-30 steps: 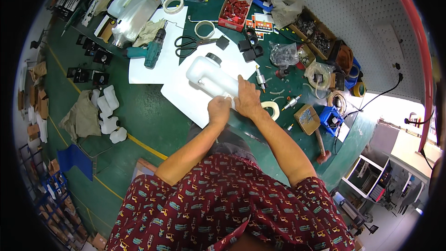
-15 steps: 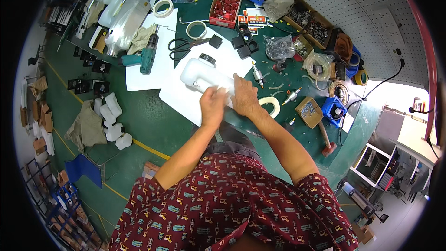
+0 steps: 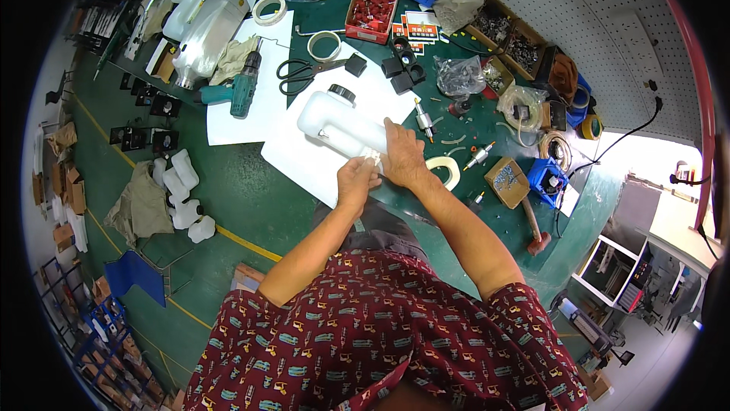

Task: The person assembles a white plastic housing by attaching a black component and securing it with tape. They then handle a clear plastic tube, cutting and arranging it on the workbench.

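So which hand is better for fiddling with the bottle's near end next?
Probably the left hand: its fingers are bunched right at the white plastic bottle's near end. The right hand lies against the bottle's right side, seemingly steadying it.

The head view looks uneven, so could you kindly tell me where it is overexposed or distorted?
In the head view, the white bottle barely contrasts with the bright paper, and a patch below the pegboard is washed out; in the head view, the red bar bows near the dark right rim.

Left hand has drawn back, seemingly to the near end of the white bottle.
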`<state>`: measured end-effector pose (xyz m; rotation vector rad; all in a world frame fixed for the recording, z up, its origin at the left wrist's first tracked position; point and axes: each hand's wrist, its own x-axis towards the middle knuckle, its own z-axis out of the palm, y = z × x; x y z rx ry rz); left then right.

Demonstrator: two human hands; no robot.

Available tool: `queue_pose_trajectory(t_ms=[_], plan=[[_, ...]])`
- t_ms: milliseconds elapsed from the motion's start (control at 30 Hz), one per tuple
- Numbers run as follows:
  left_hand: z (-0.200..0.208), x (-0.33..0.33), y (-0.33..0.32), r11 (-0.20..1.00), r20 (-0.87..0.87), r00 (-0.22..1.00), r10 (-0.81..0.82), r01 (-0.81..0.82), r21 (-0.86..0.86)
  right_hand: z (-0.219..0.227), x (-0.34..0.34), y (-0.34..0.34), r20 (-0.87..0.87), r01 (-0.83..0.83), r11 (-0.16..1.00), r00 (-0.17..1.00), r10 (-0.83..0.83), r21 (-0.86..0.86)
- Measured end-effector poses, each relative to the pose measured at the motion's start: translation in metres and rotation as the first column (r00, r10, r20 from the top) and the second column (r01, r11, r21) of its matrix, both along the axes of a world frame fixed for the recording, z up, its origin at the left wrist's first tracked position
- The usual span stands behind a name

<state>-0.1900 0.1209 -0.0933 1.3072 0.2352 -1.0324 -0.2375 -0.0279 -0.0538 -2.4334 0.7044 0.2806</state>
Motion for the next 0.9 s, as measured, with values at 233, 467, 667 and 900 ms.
queue_pose_trajectory(t_ms=[233, 467, 667, 900], plan=[[0.006, 0.003, -0.008, 0.981, 0.060, 0.997, -0.045, 0.033, 0.192, 0.002, -0.001, -0.001, -0.014, -0.004, 1.000, 1.000, 0.004, 0.003], [0.009, 0.003, -0.010, 0.955, 0.091, 0.995, -0.045, 0.016, 0.296, 0.002, 0.001, -0.001, -0.026, -0.008, 1.000, 1.000, 0.009, 0.010], [0.004, 0.004, -0.004, 0.928, 0.193, 0.971, -0.143, 0.064, 0.366, 0.005, 0.000, -0.001, -0.044, 0.002, 1.000, 0.999, -0.002, 0.018], [-0.015, 0.009, 0.017, 0.986, 0.116, 0.990, -0.076, 0.057, 0.157, -0.001, 0.002, 0.002, -0.013, -0.013, 1.000, 1.000, 0.012, -0.015]])
